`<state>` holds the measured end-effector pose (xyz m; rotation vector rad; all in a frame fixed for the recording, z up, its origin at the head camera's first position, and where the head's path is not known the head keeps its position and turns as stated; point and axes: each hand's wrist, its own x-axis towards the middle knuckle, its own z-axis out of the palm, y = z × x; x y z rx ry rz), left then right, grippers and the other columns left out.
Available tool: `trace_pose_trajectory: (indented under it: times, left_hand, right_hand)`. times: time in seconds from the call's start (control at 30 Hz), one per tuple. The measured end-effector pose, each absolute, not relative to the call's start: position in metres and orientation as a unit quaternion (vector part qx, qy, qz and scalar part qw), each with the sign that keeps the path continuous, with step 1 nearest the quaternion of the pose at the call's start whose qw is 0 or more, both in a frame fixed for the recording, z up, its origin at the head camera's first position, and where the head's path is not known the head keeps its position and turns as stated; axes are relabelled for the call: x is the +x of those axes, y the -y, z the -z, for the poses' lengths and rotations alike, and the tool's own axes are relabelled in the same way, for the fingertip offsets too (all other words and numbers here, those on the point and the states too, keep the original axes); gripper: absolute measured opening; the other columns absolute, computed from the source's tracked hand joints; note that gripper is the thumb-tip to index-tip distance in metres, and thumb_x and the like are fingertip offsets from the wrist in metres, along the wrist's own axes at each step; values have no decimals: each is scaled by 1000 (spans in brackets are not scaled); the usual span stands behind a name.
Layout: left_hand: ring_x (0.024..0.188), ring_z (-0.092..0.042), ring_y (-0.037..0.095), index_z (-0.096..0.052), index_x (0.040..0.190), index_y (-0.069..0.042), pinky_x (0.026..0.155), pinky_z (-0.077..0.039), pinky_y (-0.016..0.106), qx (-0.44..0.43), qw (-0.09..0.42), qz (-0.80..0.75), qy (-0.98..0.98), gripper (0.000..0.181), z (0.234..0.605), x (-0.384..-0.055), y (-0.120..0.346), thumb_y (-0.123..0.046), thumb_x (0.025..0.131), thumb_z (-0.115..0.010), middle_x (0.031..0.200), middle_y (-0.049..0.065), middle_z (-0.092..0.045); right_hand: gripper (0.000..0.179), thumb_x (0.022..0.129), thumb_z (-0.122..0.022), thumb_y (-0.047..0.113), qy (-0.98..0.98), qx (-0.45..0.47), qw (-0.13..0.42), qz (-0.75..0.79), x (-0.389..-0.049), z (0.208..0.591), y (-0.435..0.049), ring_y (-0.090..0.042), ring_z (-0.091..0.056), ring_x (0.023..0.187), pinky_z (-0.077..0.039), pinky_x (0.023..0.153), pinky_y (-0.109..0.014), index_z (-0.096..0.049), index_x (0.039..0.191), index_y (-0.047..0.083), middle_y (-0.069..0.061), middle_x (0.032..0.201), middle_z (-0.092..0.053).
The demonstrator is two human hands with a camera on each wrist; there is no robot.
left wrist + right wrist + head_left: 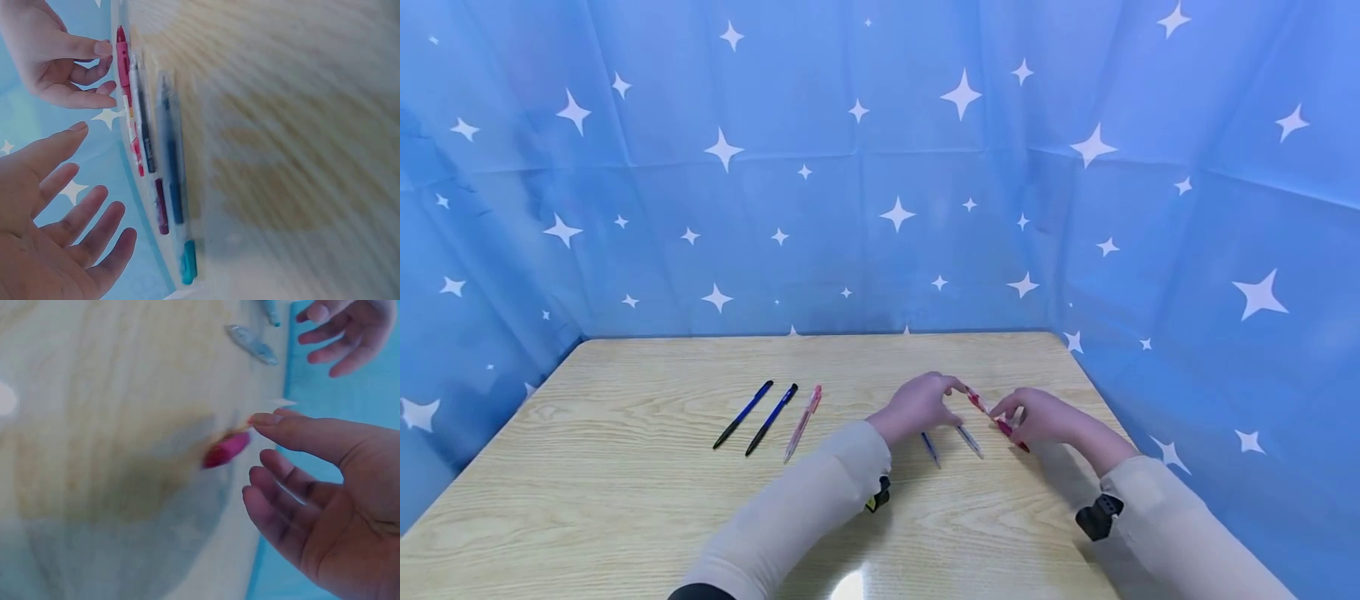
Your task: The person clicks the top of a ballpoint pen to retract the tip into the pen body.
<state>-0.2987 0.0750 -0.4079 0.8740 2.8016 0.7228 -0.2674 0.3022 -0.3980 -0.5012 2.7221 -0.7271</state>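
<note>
A red and pink pen (976, 400) slants across the right part of the table, between the two hands. My left hand (922, 407) is over the table by its far end; in the left wrist view the fingers are spread and relaxed, apart from the pens. At its near end, my right hand (1043, 417) has its thumb tip right at the pen (226, 450), other fingers loosely bent. A clear pen (970, 442) and a blue-tipped pen (931, 450) lie partly hidden under the left hand. The left wrist view shows a clear pen with a teal end (189, 262).
Left of the arms lie a blue and black pen (743, 415), a second one (772, 419) and a pink clear pen (803, 423), roughly parallel. The wooden table (587, 483) meets a blue star-patterned curtain (820, 250) at the back and right.
</note>
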Motion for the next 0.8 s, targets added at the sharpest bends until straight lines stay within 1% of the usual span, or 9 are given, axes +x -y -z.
trace_pose_trajectory:
  times: [0.1, 0.17, 0.27, 0.33, 0.43, 0.6, 0.8]
  left_hand:
    - [94, -61, 11, -63, 128, -18, 80, -50, 25, 301, 52, -236, -923, 51, 403, -297, -66, -27, 81, -82, 118, 5, -63]
    - [95, -60, 11, -63, 129, -17, 82, -49, 25, 307, 43, -228, -923, 52, 398, -296, -59, -26, 82, -81, 118, 6, -62]
    - [98, -60, 13, -62, 130, -17, 83, -49, 26, 311, 29, -215, -925, 52, 393, -295, -46, -27, 82, -81, 119, 6, -62]
    - [104, -59, 15, -61, 132, -19, 86, -50, 29, 307, 19, -206, -929, 54, 390, -295, -37, -29, 83, -80, 120, 4, -61]
    - [112, -57, 18, -58, 135, -20, 90, -49, 34, 299, 4, -197, -934, 58, 383, -294, -19, -32, 83, -80, 127, 3, -59]
    - [122, -53, 24, -54, 139, -20, 97, -47, 41, 287, -28, -183, -940, 64, 370, -289, 16, -36, 83, -79, 135, 5, -54]
    - [126, -49, 28, -51, 142, -17, 99, -45, 45, 265, -65, -169, -947, 68, 360, -282, 58, -37, 83, -78, 139, 7, -51]
  right_hand:
    - [36, 80, -74, -4, -945, -190, 121, 239, -268, 390, -299, -26, -61, 88, -53, 68, -34, -71, 115, 4, -11, 105, -61]
    - [36, 82, -73, -4, -943, -203, 107, 240, -267, 385, -297, -28, -60, 91, -54, 72, -37, -70, 117, 3, -13, 107, -60]
    - [37, 84, -73, 0, -942, -226, 81, 236, -265, 378, -293, -36, -58, 101, -52, 82, -48, -68, 121, 3, -16, 114, -59]
    - [41, 84, -75, 4, -944, -229, 62, 230, -263, 374, -290, -40, -54, 109, -50, 87, -52, -66, 124, 5, -17, 120, -57]
    - [46, 85, -77, 12, -947, -237, 22, 214, -260, 372, -286, -44, -48, 120, -45, 93, -57, -64, 129, 6, -19, 130, -53]
    - [55, 87, -75, 26, -952, -229, -35, 198, -255, 374, -283, -47, -35, 131, -34, 100, -64, -57, 137, 9, -21, 144, -42]
    - [70, 89, -70, 41, -963, -204, -58, 165, -253, 375, -285, -46, -20, 139, -15, 107, -68, -44, 147, 13, -19, 155, -25]
